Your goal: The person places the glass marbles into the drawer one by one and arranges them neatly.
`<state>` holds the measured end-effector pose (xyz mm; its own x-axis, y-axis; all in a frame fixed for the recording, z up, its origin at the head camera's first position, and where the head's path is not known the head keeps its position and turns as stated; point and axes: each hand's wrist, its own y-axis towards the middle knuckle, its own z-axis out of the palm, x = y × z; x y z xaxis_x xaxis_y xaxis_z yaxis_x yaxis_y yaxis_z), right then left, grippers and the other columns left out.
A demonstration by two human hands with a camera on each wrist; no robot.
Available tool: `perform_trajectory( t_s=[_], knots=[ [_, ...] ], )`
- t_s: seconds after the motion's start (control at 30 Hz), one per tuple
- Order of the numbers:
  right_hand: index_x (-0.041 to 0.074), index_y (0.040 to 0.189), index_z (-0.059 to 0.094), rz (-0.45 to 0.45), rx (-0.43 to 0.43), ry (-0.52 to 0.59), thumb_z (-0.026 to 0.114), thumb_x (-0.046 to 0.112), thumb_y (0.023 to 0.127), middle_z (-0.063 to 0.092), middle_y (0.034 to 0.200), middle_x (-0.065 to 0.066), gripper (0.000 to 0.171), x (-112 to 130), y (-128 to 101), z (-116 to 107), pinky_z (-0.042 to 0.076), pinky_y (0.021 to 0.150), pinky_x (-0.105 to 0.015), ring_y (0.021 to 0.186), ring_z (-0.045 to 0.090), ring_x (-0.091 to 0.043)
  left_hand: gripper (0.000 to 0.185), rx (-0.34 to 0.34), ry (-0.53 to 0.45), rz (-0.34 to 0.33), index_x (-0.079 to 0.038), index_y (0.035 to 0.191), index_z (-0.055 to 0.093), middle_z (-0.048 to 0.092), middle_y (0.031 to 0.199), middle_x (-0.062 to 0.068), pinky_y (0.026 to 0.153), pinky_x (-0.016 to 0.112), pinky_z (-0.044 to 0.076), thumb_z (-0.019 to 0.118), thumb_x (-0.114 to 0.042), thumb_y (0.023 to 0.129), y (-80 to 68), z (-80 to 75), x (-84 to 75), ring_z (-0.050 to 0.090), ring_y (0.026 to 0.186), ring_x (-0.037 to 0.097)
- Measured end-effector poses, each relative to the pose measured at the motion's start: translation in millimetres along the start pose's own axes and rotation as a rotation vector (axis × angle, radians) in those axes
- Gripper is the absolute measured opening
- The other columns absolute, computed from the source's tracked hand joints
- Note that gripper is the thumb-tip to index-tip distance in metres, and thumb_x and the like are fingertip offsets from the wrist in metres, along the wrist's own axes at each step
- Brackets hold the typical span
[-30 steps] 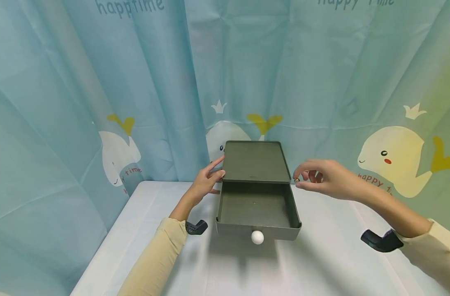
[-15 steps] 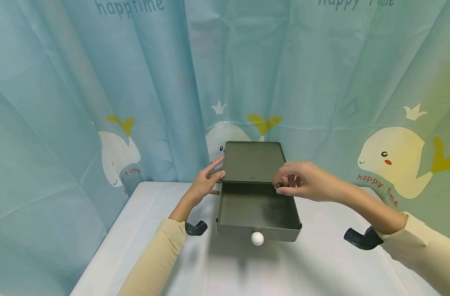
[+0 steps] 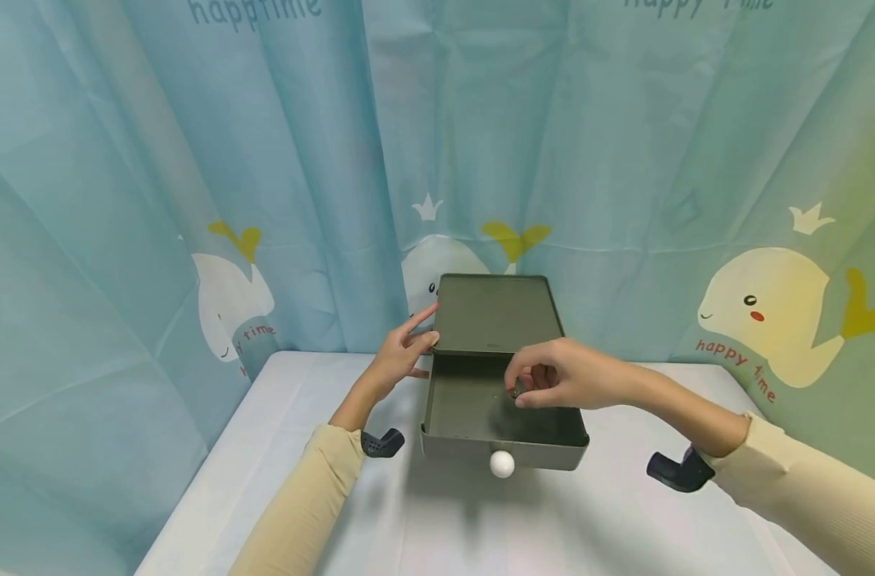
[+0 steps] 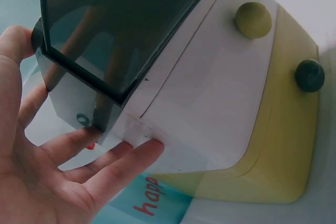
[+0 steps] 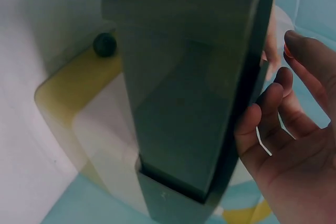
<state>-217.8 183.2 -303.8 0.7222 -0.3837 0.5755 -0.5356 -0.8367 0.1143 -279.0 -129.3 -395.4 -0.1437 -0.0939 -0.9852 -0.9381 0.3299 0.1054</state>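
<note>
A small drawer unit has a dark green top [image 3: 498,312], and its green top drawer [image 3: 459,446], with a white round knob [image 3: 502,464], is pulled out. My left hand [image 3: 396,352] rests against the unit's left side. In the left wrist view its fingers [image 4: 126,169] are spread and nearly straight along that side, the thumb at the green edge. Over the open drawer, my right hand [image 3: 567,374] pinches a small brownish shiny thing [image 3: 514,394] between thumb and forefinger; the fingertips mostly hide it, and I cannot tell its kind.
Below the green drawer sit a white drawer with an olive knob [image 4: 253,20] and a yellow drawer with a dark green knob [image 4: 310,75], both pushed in. The unit stands on a white-covered table [image 3: 322,480]. A blue whale-print curtain [image 3: 322,160] hangs behind.
My right hand has moved left and a little toward me, from beside the unit to over the open drawer, still pinching the small thing. The left hand has stayed in place.
</note>
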Motion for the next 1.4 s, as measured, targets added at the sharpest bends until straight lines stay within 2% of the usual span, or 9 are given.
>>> perform_trajectory(
  t_s=[0.13, 0.37, 0.87, 1.4],
  knots=[
    [0.018, 0.105, 0.072, 0.009, 0.033, 0.026, 0.076, 0.022, 0.096, 0.06, 0.082, 0.009, 0.011, -5, 2, 8, 0.048, 0.059, -0.023, 0.064, 0.053, -0.006, 0.059, 0.0, -0.002, -0.002, -0.035, 0.161, 0.037, 0.046, 0.155, 0.019, 0.091, 0.059, 0.056, 0.058, -0.03, 0.106, -0.1, 0.5, -1.1, 0.049, 0.135, 0.04],
    [0.02, 0.103, 0.073, 0.031, 0.1, -0.015, 0.076, 0.017, 0.095, 0.058, 0.08, 0.013, 0.01, -9, 5, 17, 0.052, 0.063, -0.024, 0.066, 0.055, -0.003, 0.059, -0.003, 0.002, -0.008, -0.036, 0.16, 0.038, 0.046, 0.155, 0.019, 0.09, 0.058, 0.057, 0.059, -0.031, 0.105, -0.1, 1.0, -2.2, 0.051, 0.133, 0.039],
    [0.019, 0.102, 0.073, -0.039, 0.133, -0.047, 0.077, 0.013, 0.093, 0.056, 0.076, 0.013, 0.012, -14, 23, 27, 0.047, 0.06, -0.021, 0.063, 0.05, 0.0, 0.059, -0.004, 0.003, -0.004, -0.036, 0.16, 0.038, 0.045, 0.156, 0.018, 0.091, 0.059, 0.056, 0.059, -0.031, 0.105, 1.4, 0.3, 0.2, 0.05, 0.134, 0.039],
    [0.016, 0.103, 0.074, -0.041, 0.151, -0.048, 0.077, 0.013, 0.093, 0.056, 0.074, 0.013, 0.01, -18, 30, 35, 0.047, 0.06, -0.021, 0.061, 0.048, 0.001, 0.059, 0.002, -0.001, -0.006, -0.036, 0.16, 0.038, 0.043, 0.157, 0.018, 0.091, 0.059, 0.056, 0.058, -0.03, 0.105, 0.4, 1.2, -2.5, 0.05, 0.135, 0.04]
  ],
)
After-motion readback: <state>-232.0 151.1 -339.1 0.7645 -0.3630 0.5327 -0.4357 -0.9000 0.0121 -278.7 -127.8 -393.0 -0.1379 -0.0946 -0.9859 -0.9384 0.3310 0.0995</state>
